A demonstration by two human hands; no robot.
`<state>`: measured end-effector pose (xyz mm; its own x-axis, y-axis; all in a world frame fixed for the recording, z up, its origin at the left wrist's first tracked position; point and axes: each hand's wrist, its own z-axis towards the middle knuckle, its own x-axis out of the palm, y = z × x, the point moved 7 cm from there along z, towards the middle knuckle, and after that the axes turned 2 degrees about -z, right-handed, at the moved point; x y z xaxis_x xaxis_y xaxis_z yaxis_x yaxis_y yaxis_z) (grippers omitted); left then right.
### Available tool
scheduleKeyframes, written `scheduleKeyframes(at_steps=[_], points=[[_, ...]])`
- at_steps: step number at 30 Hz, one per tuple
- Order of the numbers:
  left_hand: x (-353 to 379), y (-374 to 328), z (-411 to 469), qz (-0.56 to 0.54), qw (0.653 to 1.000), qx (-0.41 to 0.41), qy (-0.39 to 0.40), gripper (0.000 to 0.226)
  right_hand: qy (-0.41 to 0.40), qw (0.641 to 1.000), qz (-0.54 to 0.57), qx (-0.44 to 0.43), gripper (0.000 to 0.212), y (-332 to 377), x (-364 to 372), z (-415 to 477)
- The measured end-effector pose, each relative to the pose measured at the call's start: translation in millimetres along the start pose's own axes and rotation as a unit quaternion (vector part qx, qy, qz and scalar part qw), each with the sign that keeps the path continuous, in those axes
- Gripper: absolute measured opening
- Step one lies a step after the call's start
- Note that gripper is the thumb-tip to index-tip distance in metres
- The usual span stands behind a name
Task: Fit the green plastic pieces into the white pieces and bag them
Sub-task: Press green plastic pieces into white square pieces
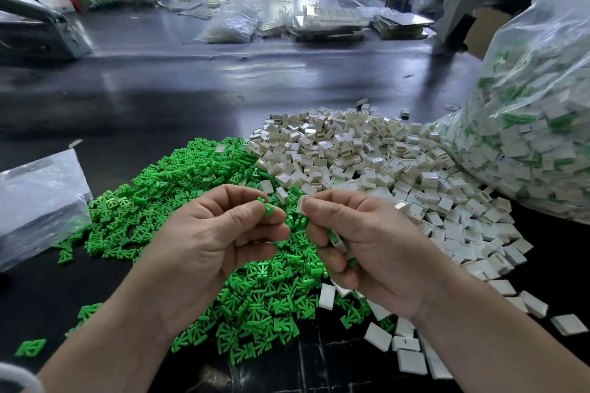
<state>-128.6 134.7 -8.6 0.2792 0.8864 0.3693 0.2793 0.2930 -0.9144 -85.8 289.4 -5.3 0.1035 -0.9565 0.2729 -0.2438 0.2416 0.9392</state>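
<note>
Tabletop (159,96) open beyond white pile (351,143), left hand (217,239) pinching green piece (267,208), right hand (364,233) gripping white piece (302,201)

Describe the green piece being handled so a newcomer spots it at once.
Find the green pile on the near left of the dark table. Above it is the left hand, pinching the green piece. Unlike the heaped ones, it is lifted off the table.
</note>
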Motion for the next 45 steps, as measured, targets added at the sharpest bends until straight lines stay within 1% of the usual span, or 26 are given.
scheduleKeyframes(at_steps=[5,8,11,16,23,24,26,28,29,31,34,36,40,43,45], points=[[3,-3,-2,0.006,1.0,0.019,0.014,0.014,0.0,0.997,-0.065,-0.033,0.017,1,2,-1],[9,-8,-6,0.072,0.995,0.057,0.037,0.015,-0.003,0.995,-0.091,-0.052,0.017,0,1,0],[14,-12,-10,0.113,0.988,0.097,0.047,0.021,-0.002,0.993,-0.1,-0.067,0.018,0,1,-1],[18,-20,-15,0.16,0.976,0.139,0.044,0.015,0.005,0.99,-0.11,-0.086,0.015,3,2,-2],[23,-25,-20,0.215,0.959,0.178,0.046,0.015,0.017,0.985,-0.14,-0.101,0.014,8,4,-5],[22,-25,-20,0.206,0.962,0.172,0.046,0.017,0.02,0.985,-0.143,-0.097,0.014,8,5,-6],[20,-20,-17,0.14,0.98,0.132,0.058,0.027,0.031,0.986,-0.136,-0.09,0.015,8,6,-7],[26,-12,-16,0.047,0.991,0.072,0.106,0.042,0.046,0.988,-0.118,-0.086,0.015,9,9,-8],[30,-8,-17,0.008,0.99,0.043,0.132,0.049,0.052,0.99,-0.106,-0.083,0.016,10,10,-9],[38,0,-18,-0.047,0.985,0.001,0.166,0.052,0.059,0.992,-0.077,-0.076,0.017,9,12,-10],[48,5,-21,-0.115,0.973,-0.028,0.197,0.047,0.064,0.995,-0.039,-0.063,0.03,6,12,-10],[49,5,-20,-0.137,0.971,-0.037,0.193,0.044,0.066,0.996,-0.035,-0.055,0.033,6,13,-10],[46,8,-19,-0.145,0.974,-0.046,0.169,0.04,0.07,0.996,-0.038,-0.047,0.026,6,15,-11],[47,8,-19,-0.13,0.979,-0.028,0.155,0.024,0.074,0.995,-0.034,-0.051,0.018,7,17,-11],[48,7,-21,-0.126,0.981,-0.01,0.15,0.019,0.073,0.996,-0.02,-0.055,0.017,8,19,-12]])
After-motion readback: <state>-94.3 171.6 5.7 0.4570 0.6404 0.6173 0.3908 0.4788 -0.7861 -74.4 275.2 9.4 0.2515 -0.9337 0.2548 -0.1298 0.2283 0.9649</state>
